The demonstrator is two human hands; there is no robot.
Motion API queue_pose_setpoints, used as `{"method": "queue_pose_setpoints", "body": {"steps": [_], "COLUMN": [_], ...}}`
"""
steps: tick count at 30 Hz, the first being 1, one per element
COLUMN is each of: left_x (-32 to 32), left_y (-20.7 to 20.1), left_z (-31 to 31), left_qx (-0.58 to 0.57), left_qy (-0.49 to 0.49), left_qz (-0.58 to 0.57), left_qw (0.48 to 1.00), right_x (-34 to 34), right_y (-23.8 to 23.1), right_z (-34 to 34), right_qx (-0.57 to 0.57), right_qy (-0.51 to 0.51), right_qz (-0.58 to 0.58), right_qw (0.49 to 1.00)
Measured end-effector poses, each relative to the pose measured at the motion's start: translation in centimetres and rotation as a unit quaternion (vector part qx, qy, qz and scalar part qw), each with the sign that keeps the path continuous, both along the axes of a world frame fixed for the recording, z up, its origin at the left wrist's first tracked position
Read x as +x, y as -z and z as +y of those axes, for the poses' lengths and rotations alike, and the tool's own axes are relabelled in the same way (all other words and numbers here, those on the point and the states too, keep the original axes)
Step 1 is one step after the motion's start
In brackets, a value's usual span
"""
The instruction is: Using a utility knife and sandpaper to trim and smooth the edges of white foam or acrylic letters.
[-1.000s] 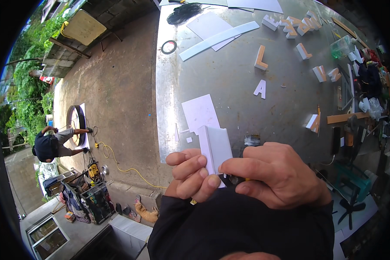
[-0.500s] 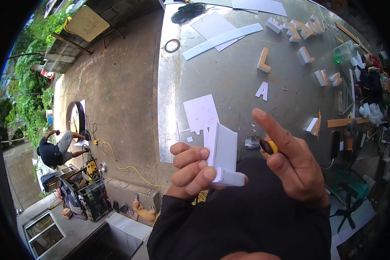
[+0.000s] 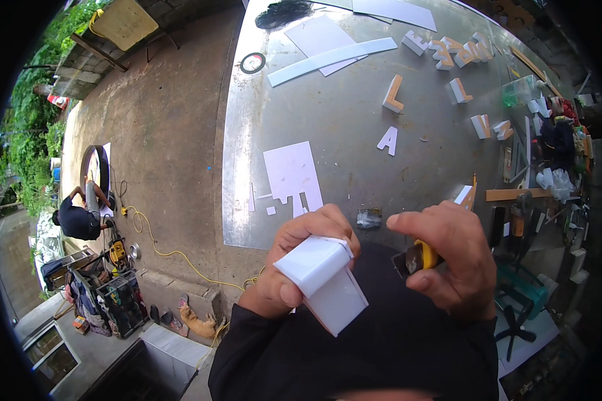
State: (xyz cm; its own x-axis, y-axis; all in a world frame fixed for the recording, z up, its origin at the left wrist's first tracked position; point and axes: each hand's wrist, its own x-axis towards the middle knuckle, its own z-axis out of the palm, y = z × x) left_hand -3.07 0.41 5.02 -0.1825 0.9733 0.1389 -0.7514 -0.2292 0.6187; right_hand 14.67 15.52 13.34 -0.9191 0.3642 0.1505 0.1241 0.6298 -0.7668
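My left hand (image 3: 284, 284) is closed around a thick white block letter (image 3: 334, 301), which looks L-shaped, with smooth white sides. It is held above the table's near edge, in front of my dark top. Beside it, my right hand (image 3: 458, 250) grips a small yellow-and-black tool (image 3: 426, 256) in its curled fingers, with a dark flat end pointing toward the letter. The tool's exact kind is partly hidden by the hand. My right index finger and thumb stand apart, not touching the letter. A small clear packet (image 3: 369, 218) lies on the table between the hands.
On the metal table (image 3: 328, 127) are a cut white sheet (image 3: 291, 170), a flat letter A (image 3: 388, 141), a block letter L (image 3: 393, 93) and several other block letters (image 3: 443, 53). Tools clutter the right side. Far left, another person (image 3: 80, 217) bends over a round frame (image 3: 95, 170).
My left hand has turned the white letter over, so its short arm now points up and left. My right hand has lowered slightly, its index finger more bent. The other person has bent closer to the frame.
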Motion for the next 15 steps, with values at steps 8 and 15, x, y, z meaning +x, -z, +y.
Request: {"method": "queue_pose_setpoints", "body": {"steps": [8,15], "left_x": [1.2,1.7], "left_y": [-1.4,-0.9], "left_z": [0.2,0.3], "left_qx": [-0.134,-0.129], "left_qy": [0.023,0.066], "left_qz": [-0.106,-0.176], "left_qw": [0.985,0.974], "right_x": [-1.3,-1.2], "right_y": [2.9,4.1], "right_z": [-1.5,-1.9], "right_qx": [-0.045,-0.215], "right_qy": [-0.005,0.025], "right_qz": [0.062,0.143], "right_qw": [0.997,0.966]}}
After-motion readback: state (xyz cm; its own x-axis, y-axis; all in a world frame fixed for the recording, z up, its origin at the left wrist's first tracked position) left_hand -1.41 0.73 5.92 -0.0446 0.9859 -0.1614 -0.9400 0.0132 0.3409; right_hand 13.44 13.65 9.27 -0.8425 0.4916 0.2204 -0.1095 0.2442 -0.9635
